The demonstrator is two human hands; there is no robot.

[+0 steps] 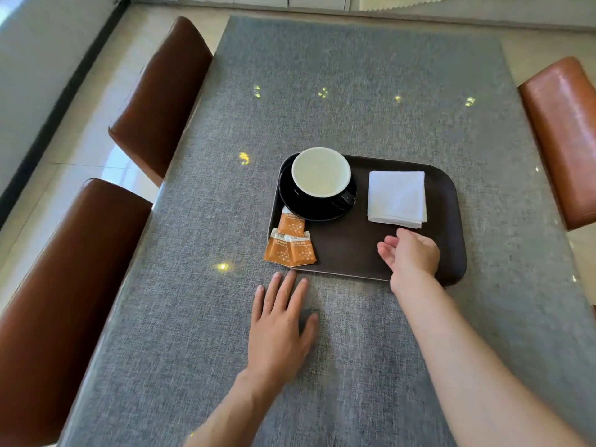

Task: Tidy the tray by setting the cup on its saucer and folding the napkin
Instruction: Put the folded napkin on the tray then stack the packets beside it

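Observation:
A dark brown tray (351, 253) lies on the grey table. At its left end a black cup (321, 172) with a pale inside stands on a black saucer (290, 196), handle toward the near right. A white napkin (396, 198), folded into a square, lies on the tray's right half. My right hand (409, 253) hovers over the tray just in front of the napkin, fingers loosely curled and holding nothing. My left hand (279, 324) rests flat on the table in front of the tray, fingers spread, a fingertip at the tray's near edge.
Three orange sachets (290, 245) lie at the tray's near left corner, partly over its rim. The grey table (354, 91) stretches far beyond the tray. Two brown chairs (158, 98) stand on the left and another chair (564, 137) on the right.

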